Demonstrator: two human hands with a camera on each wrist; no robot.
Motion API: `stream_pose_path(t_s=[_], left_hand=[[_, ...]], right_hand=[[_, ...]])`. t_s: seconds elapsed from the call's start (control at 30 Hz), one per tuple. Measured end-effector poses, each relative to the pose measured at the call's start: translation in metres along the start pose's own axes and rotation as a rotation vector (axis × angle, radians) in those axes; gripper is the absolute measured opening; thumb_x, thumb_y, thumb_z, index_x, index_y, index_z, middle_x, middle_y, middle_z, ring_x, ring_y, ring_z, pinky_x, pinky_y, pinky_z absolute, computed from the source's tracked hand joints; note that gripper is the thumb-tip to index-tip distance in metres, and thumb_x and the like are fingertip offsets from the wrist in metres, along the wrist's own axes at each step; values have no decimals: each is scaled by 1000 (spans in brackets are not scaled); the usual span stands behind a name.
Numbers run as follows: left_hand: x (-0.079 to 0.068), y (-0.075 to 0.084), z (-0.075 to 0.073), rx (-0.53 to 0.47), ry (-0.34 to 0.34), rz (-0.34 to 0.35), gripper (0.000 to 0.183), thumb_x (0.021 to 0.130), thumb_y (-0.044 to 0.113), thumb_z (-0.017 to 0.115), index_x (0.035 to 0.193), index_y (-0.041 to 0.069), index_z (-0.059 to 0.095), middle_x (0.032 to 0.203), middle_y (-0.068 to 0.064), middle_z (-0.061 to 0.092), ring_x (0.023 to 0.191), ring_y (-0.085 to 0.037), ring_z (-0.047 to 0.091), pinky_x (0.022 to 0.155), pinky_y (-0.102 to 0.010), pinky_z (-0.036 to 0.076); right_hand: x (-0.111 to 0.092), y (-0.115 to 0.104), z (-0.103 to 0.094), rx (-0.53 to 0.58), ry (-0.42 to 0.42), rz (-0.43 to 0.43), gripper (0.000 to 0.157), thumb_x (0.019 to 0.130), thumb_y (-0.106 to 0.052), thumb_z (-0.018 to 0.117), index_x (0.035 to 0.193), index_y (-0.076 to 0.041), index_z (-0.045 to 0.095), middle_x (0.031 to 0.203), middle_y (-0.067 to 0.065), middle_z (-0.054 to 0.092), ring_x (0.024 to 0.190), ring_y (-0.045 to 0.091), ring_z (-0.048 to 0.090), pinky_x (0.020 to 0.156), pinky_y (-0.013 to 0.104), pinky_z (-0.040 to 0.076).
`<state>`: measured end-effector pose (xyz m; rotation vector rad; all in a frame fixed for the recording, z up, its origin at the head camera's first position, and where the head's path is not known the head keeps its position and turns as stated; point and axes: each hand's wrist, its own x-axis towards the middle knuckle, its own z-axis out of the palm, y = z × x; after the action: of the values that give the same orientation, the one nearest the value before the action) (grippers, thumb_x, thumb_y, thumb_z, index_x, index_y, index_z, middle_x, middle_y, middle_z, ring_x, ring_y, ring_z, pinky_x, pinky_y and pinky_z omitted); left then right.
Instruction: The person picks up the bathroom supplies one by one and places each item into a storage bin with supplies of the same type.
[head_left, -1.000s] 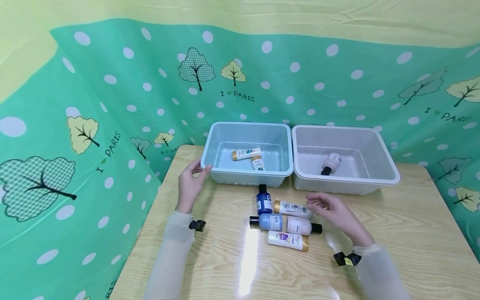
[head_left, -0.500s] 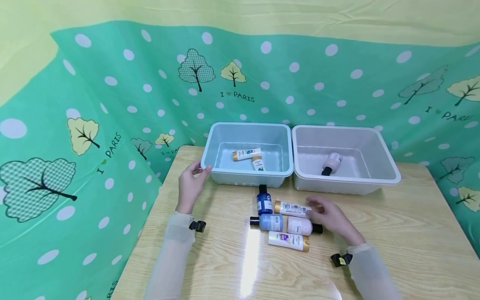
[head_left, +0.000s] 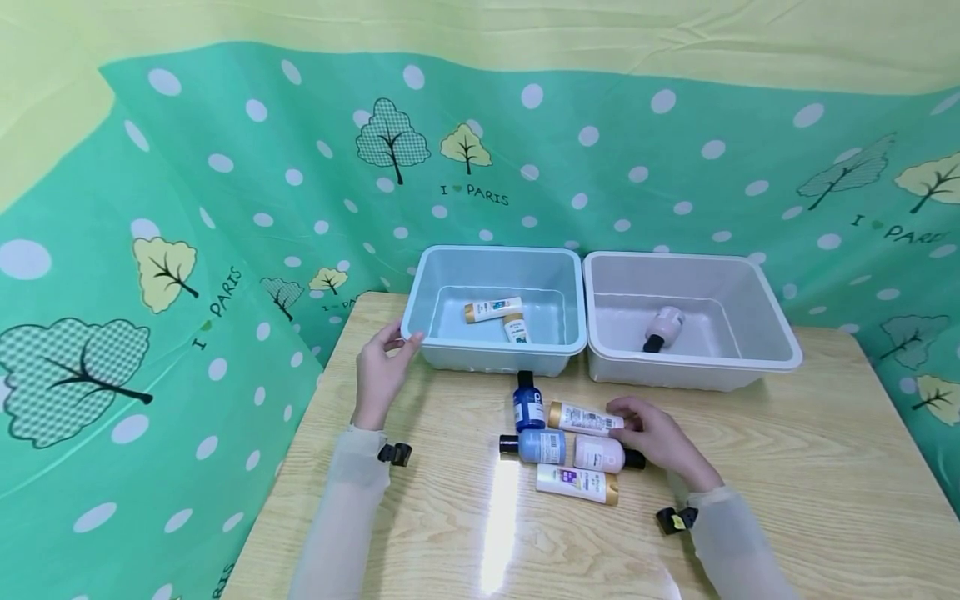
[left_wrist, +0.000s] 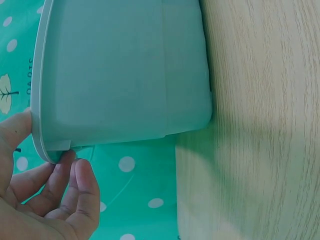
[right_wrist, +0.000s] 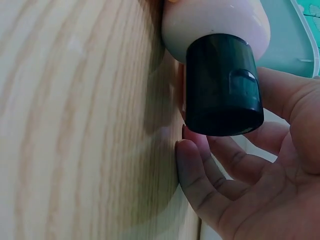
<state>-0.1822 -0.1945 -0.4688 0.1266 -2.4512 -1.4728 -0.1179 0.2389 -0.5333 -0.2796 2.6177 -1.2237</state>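
My left hand (head_left: 382, 371) pinches the left front rim of the light blue bin (head_left: 498, 357); in the left wrist view, thumb and fingertips meet at the bin's corner lip. My right hand (head_left: 660, 435) has its thumb and fingers round the right end of a white tube with a gold cap (head_left: 585, 419), which lies on the table. Next to that hand lies a pale pink bottle (head_left: 598, 454); its black cap (right_wrist: 222, 85) hides the fingertips in the right wrist view. Close by lie a dark blue bottle (head_left: 528, 408), a light blue bottle (head_left: 542, 446) and another white tube (head_left: 576, 483).
Two white tubes with gold caps, one of them a small tube (head_left: 492, 309), lie in the blue bin. Beside it stands a grey bin (head_left: 693, 371) holding a pink bottle (head_left: 665, 327). Both bins stand at the back of the wooden table (head_left: 435, 517), before a green curtain (head_left: 300, 233).
My right hand has moved a little to the left and nearer, closing its thumb and fingers about the white tube's end. My left hand stays on the bin rim.
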Motion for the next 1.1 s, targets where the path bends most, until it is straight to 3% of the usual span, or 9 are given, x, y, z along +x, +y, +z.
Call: stream_pose_path(t_s=[0.17, 0.4, 0.63, 0.83, 1.1], left_hand=[[0, 0, 0, -4, 3, 6, 50, 94, 33, 72, 135, 6, 62, 120, -15, 68, 104, -25, 63, 79, -42, 57], [0, 0, 0, -10, 10, 18, 48, 94, 30, 73, 134, 5, 63, 117, -16, 69, 102, -25, 63, 77, -42, 57], [2, -2, 1, -19, 14, 19, 48, 93, 29, 74, 133, 4, 63, 116, -17, 69, 101, -25, 63, 78, -43, 57], [1, -2, 1, -9, 13, 15, 49, 94, 31, 74, 133, 5, 63, 116, -16, 69, 101, -25, 63, 77, -41, 58], [1, -3, 1, 2, 9, 27, 50, 95, 33, 72, 135, 5, 62, 118, -17, 68, 103, -26, 63, 76, -36, 58]], right_hand=[[0, -1, 0, 5, -5, -8, 34, 91, -7, 73, 124, -3, 64, 104, 5, 63, 87, 20, 55, 73, 34, 49], [1, 4, 1, 66, 1, -43, 34, 90, 0, 71, 122, -4, 61, 110, 8, 64, 100, 24, 60, 86, 42, 52], [2, 6, -2, 91, -60, -78, 36, 92, -3, 71, 126, 2, 62, 111, 9, 68, 99, 23, 63, 84, 32, 54], [2, 1, -9, 153, -65, -29, 41, 92, -7, 71, 129, 3, 59, 112, 12, 66, 97, 24, 62, 79, 31, 55], [-1, -2, -13, 287, 24, 47, 39, 92, -17, 75, 123, 3, 63, 112, 16, 67, 98, 23, 65, 80, 27, 56]])
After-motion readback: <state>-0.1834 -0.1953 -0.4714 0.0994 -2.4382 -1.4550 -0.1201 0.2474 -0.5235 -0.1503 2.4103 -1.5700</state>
